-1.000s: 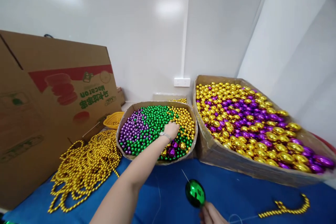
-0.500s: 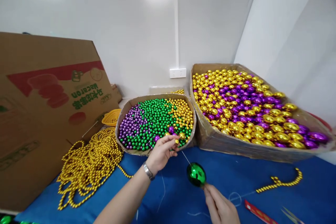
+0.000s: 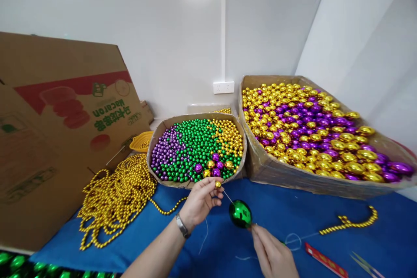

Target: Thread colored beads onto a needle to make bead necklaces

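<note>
My left hand [image 3: 201, 200], with a metal-banded watch [image 3: 182, 226] at the wrist, pinches a small gold bead [image 3: 218, 184] between thumb and fingertips. A thin straight needle [image 3: 227, 195] runs from that bead to a large shiny green bead [image 3: 240, 213]. At the lower end of the green bead, my right hand [image 3: 273, 249] closes its fingers; what lies inside that grip is mostly hidden. Just behind my left hand stands a carton of small beads [image 3: 153, 173], green, purple and gold, with a few larger purple and gold ones near its front.
A big carton of gold and purple beads [image 3: 293, 182] stands at right. Gold bead strings [image 3: 120, 200] lie at left beside a large cardboard box [image 3: 65, 147]. A short gold strand [image 3: 350, 222], a red strip [image 3: 325, 260] and scissors-like metal tips [image 3: 366, 265] lie on the blue cloth [image 3: 221, 243].
My left hand has come slightly down from the carton's front edge with the gold bead, nearer the green bead. The view has shifted a little; more green beads show at lower left.
</note>
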Tool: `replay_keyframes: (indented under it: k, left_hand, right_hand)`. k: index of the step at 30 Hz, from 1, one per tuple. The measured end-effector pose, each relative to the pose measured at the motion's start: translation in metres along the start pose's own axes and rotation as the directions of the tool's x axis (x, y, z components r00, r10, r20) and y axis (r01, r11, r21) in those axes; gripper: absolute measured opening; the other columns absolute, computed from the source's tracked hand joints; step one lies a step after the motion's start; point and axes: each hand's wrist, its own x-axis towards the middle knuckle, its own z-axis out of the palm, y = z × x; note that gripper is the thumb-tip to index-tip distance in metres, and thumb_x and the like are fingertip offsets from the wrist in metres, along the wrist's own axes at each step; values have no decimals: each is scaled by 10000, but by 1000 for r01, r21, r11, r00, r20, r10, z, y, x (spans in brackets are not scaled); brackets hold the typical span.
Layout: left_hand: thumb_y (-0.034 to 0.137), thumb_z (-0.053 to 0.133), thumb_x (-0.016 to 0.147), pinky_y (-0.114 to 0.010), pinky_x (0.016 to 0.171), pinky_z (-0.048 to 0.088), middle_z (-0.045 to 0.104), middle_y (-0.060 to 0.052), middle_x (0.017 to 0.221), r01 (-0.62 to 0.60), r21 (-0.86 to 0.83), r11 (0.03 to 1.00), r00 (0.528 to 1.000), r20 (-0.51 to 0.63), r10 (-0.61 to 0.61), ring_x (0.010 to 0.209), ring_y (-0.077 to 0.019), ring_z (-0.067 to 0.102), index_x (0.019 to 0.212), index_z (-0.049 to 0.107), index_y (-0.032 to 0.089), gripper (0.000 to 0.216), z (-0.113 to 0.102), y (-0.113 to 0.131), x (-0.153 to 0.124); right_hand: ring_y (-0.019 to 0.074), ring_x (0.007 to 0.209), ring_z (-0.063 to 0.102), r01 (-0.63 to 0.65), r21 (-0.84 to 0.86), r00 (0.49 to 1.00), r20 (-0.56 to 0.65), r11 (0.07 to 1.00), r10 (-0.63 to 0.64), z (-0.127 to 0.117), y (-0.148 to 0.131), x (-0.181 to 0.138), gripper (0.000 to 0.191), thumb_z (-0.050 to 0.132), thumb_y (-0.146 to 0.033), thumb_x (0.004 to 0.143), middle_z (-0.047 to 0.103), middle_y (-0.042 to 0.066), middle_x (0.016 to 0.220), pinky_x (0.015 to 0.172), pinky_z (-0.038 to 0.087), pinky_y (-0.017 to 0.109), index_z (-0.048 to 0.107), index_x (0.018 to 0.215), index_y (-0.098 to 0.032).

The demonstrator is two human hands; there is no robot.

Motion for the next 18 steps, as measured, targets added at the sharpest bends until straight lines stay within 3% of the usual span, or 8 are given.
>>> replay_keyframes:
  k: [10,18]
  left_hand:
    - [301,661,770,-219,550,473,595,-58,755,-33,269,962,998,-34,44,641,-112,557,925,673,106,250,-9,-4,-15]
    - [293,674,756,-219,558,500,619,-63,730,23,15,1000,991,-132,-21,619,-124,608,936,651,107,260,-15,-10,-16]
  right_hand:
    - [180,652,689,121,-199,993,16,973,-121,19,4,-21,326,306,-204,946,712,71,760,584,540,255,625,984,-148]
    - [151,694,689,32,-37,999,9,999,-32,14,0,-21,303,311,-222,950,713,63,822,599,536,215,605,1001,-170]
